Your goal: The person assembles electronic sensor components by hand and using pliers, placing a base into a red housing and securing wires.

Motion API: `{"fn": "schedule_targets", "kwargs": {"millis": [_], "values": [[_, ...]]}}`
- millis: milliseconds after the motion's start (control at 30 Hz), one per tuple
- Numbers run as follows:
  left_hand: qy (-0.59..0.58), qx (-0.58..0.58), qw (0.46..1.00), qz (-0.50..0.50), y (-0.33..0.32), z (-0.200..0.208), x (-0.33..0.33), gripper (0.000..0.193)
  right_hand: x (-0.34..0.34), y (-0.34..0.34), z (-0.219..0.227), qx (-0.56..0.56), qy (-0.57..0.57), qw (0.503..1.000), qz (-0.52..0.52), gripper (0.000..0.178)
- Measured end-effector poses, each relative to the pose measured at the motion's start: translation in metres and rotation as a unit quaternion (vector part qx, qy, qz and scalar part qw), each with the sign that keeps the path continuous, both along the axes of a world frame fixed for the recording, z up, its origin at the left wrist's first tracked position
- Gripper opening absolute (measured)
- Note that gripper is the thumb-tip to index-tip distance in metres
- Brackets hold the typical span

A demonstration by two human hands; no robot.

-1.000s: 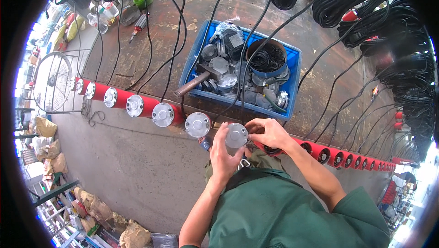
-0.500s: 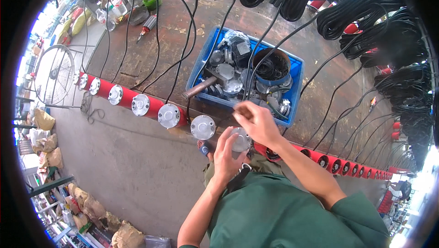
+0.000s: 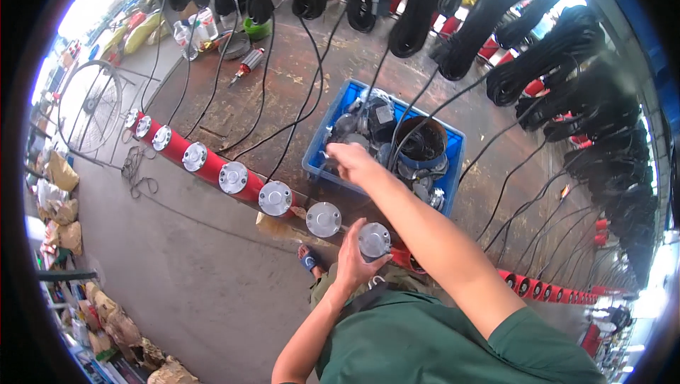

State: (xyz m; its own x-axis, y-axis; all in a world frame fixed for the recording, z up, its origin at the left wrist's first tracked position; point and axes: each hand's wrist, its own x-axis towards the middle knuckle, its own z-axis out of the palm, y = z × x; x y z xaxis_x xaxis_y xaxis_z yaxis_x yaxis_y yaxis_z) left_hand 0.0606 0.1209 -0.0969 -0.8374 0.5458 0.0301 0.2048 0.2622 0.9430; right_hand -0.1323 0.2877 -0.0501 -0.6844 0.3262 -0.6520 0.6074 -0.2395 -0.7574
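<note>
Left hand [image 3: 354,262] grips the silver cap [image 3: 374,240], so hold steady while right hand [image 3: 351,163], grip unclear tbh, reaches blue bin [image 3: 455,157] at nine o'clock.

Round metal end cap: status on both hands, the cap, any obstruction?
Left hand gripping round metal end cap, disc face toward camera. Right hand at blue bin's left side, grasp unclear. Black cables run across bin, possible snag.

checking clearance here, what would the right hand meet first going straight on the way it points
Probably the blue bin's left rim, just ahead of the right hand; depth is unclear, so it might pass over.
</note>
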Motion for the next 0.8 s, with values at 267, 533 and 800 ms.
{"fn": "schedule_targets", "kwargs": {"millis": [267,533,800], "values": [[0.014,0.034,0.999,0.003,0.003,-0.004,-0.002,0.107,0.107,0.066,0.068,-0.384,0.121,0.913,-0.058,0.025],[0.042,0.089,0.995,0.013,0.005,-0.013,-0.002,0.113,0.252,0.025,0.134,0.209,0.014,0.933,0.292,0.034],[0.062,0.081,0.995,0.019,0.007,-0.016,-0.005,0.108,0.29,0.013,0.112,0.303,0.042,0.91,0.278,0.033]]}}
